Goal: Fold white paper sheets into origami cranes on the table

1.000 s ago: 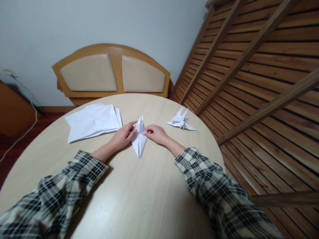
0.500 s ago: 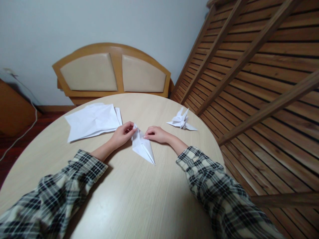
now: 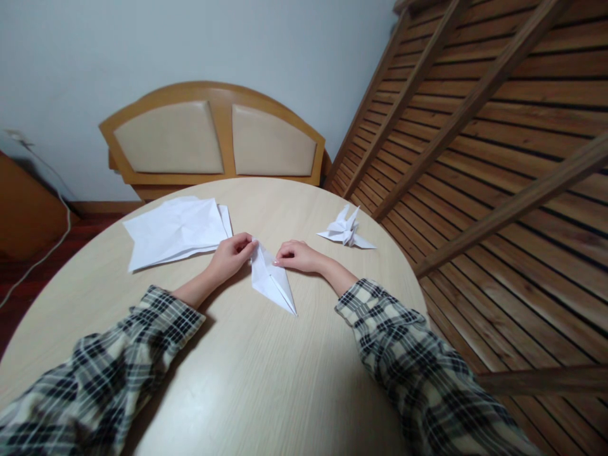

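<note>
A white folded paper (image 3: 272,280), shaped like a long diamond with a slit down its lower half, lies on the table between my hands, its sharp tip toward me. My left hand (image 3: 232,253) pinches its far upper corner between thumb and fingers. At its right edge, my right hand (image 3: 298,256) has thumb and fingertips closed on the paper. Farther right sits a finished-looking white paper crane (image 3: 346,229) with raised points. To the left lies a stack of creased white paper sheets (image 3: 178,228), close beside my left hand.
The round wooden table (image 3: 266,392) has a curved edge. Behind it stands a wooden headboard (image 3: 227,126) with cream panels against the wall. A slatted wooden panel (image 3: 479,190) leans along the right side. A white cable (image 3: 66,221) hangs at the far left.
My left fingers have shifted slightly at the paper's far corner, which now lies flatter. The paper's near tip has moved a touch. My right hand has stayed in place.
</note>
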Action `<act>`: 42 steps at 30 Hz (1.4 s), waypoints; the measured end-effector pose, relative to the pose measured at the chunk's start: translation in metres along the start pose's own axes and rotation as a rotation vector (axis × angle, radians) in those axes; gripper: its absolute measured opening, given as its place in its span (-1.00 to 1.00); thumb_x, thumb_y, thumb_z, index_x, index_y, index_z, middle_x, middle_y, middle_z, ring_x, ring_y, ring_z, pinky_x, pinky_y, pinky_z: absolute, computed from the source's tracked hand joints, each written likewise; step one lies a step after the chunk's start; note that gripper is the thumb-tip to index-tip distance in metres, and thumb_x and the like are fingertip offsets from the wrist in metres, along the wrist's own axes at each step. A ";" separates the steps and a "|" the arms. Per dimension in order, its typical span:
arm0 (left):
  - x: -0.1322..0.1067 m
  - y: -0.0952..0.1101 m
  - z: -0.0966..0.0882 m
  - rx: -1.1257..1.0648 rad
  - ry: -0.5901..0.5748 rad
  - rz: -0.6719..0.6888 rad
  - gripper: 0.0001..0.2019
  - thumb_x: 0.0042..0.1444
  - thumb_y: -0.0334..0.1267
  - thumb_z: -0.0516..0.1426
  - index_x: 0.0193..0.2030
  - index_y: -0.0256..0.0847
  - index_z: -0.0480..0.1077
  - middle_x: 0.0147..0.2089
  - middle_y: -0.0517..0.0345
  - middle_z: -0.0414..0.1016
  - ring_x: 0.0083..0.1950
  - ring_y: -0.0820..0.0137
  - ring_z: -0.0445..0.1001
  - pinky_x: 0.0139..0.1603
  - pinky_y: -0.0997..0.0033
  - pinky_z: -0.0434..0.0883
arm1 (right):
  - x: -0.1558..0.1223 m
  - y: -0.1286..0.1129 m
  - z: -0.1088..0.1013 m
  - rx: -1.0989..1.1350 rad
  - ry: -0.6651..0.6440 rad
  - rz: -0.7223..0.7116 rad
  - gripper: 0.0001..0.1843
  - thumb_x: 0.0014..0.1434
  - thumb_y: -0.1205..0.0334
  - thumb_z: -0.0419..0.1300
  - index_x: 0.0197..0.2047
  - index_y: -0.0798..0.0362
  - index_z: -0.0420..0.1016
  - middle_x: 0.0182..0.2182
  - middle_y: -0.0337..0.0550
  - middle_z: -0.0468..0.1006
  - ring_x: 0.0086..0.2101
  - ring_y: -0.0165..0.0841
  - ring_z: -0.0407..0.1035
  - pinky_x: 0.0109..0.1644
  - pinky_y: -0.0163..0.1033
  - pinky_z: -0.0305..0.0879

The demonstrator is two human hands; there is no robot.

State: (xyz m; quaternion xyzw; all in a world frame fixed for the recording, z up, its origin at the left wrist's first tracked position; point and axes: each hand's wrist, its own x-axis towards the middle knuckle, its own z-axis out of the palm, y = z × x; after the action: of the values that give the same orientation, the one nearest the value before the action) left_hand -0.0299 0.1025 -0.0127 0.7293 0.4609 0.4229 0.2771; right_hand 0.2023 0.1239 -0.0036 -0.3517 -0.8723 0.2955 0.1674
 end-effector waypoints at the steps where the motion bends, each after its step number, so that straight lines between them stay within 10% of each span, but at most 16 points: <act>1: 0.000 0.001 0.000 0.012 0.003 0.001 -0.74 0.25 -0.10 0.05 -0.40 -0.18 0.34 -0.52 0.23 0.32 -0.48 0.43 0.29 -0.45 0.41 0.22 | 0.000 0.000 0.000 0.000 0.001 -0.001 -0.78 0.23 0.10 0.25 -0.33 0.05 0.62 -0.31 -0.16 0.57 -0.22 -0.36 0.39 -0.05 -0.26 0.17; 42: 0.004 0.005 0.000 -0.029 -0.060 -0.014 -0.61 0.23 -0.04 0.03 -0.57 -0.15 0.17 -0.61 0.29 0.10 -0.55 0.47 0.12 -0.51 0.39 0.09 | 0.000 -0.014 0.007 -0.123 0.060 0.019 -0.77 0.17 0.02 0.29 -0.37 -0.01 0.59 -0.37 -0.26 0.57 -0.26 -0.38 0.38 -0.13 -0.26 0.09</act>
State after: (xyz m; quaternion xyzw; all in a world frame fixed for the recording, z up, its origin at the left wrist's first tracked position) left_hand -0.0273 0.1045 -0.0072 0.7344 0.4515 0.4053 0.3043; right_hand 0.1917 0.1130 0.0001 -0.3783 -0.8801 0.2321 0.1687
